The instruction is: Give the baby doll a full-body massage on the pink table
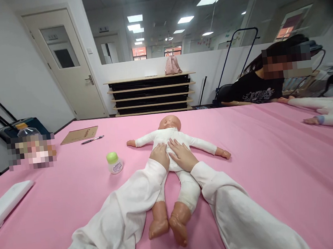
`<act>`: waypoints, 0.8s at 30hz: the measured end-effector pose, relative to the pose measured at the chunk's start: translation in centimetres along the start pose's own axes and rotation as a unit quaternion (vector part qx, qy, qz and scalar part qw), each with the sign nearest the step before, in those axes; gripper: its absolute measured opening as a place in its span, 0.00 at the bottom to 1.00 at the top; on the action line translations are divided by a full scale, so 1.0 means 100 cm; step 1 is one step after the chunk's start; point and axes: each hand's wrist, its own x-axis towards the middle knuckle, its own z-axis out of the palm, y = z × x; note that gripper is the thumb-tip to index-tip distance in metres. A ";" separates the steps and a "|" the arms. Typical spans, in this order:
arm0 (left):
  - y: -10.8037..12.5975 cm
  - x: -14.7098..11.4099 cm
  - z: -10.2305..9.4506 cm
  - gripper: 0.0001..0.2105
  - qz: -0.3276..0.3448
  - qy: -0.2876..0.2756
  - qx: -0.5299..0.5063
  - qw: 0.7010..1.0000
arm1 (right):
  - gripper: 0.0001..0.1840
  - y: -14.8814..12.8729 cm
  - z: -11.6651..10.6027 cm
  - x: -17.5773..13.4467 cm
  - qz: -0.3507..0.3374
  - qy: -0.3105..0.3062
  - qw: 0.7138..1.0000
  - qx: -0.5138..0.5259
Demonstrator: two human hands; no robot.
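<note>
A baby doll [170,134] with a soft white body lies on a pink-covered table [267,177], its bald head pointing away from me and its feet towards me. Its arms are spread out to both sides. My left hand [160,156] rests flat on the left side of the doll's torso, fingers stretched out. On the right side of the torso lies my right hand [183,155], open, its fingers slightly spread and pointing up towards the chest. The fingertips of both hands are close together. Loose white sleeves cover my forearms down to the wrists.
Left of the doll stands a small jar [115,164] with a green lid. Behind it are a pen [92,139] and a brown notebook [80,135]. A white elongated case [8,204] lies at the left edge. Another person [257,85] sits at the far right near a second doll [328,109].
</note>
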 end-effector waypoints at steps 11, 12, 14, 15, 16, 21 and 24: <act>-0.005 0.000 0.004 0.20 0.001 0.032 0.003 0.999 | 0.29 -0.002 -0.003 -0.003 0.009 0.004 1.000 -0.002; -0.005 0.000 0.004 0.20 -0.003 0.029 0.002 1.000 | 0.29 -0.003 -0.003 -0.003 0.009 0.006 1.000 -0.001; -0.005 0.000 0.003 0.20 -0.011 0.024 0.002 1.000 | 0.29 -0.004 -0.003 -0.004 0.009 0.009 1.000 0.000; -0.004 0.000 0.003 0.20 -0.014 0.023 0.002 1.000 | 0.29 -0.004 -0.003 -0.004 0.010 0.010 1.000 0.000; -0.004 0.000 0.003 0.21 -0.014 0.024 0.003 1.000 | 0.29 -0.005 -0.003 -0.004 0.010 0.012 1.000 -0.001; -0.003 -0.001 0.000 0.21 0.000 0.026 -0.011 1.000 | 0.29 -0.006 -0.003 -0.005 0.013 0.013 1.000 -0.004; -0.002 -0.002 0.000 0.21 -0.001 0.040 -0.017 0.999 | 0.29 -0.005 -0.003 -0.005 0.009 0.022 1.000 0.006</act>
